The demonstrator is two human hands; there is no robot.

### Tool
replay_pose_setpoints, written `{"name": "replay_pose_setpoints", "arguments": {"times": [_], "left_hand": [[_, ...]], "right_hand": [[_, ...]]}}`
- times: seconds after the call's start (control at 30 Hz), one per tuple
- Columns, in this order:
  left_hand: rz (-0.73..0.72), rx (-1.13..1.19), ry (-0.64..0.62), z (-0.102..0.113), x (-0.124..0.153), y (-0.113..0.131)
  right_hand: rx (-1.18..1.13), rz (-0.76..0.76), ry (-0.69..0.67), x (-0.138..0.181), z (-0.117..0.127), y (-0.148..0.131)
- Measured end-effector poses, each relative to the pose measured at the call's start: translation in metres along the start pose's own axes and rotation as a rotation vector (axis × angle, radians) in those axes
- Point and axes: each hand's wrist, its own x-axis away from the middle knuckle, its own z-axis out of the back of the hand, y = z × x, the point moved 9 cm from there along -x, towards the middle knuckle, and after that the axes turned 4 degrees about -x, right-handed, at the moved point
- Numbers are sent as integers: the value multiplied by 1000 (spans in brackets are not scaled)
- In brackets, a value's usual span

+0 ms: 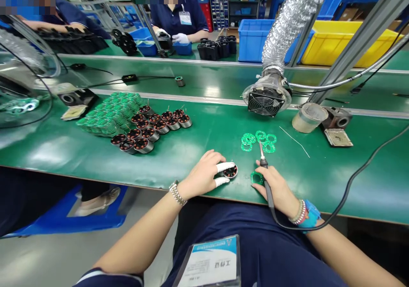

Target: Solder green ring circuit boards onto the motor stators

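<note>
My left hand [207, 173], with white covers on two fingers, grips a motor stator [230, 171] with copper windings in a metal ring, standing on the green bench. In my right hand [281, 189] is a soldering iron [267, 189], its tip pointing away from me over the loose boards. The same hand also pinches a round green circuit board [256, 177] between thumb and fingers, just right of the stator. Several ring-shaped green circuit boards [248, 139] lie flat beyond the right hand. A thin piece of solder wire [295, 142] rests to their right.
Several motor stators [142, 145] stand at left beside stacked green boards [110, 114]. A fume extraction fan [266, 103] hangs ahead on a foil duct. A tape roll [309, 117] and a soldering iron stand [338, 127] sit at right. Across the bench, a co-worker's gloved hands [180, 38] hold parts.
</note>
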Motion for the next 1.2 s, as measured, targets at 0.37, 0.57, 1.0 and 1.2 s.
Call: {"name": "replay_pose_setpoints", "arguments": {"times": [0.37,0.57,1.0,1.2], "left_hand": [[-7,-24,-61,1,-1,13],[176,179,-63,-13,-1,-9],[244,371,162,-11,11,16],[172,367,219,-6,12,39]], "right_hand": [[-28,-6,-7,2,0,6],[-123,-2,86,1,11,-4],[-326,-65,159,-10,10,-12],[-320,-59,123,-6,4,-13]]}}
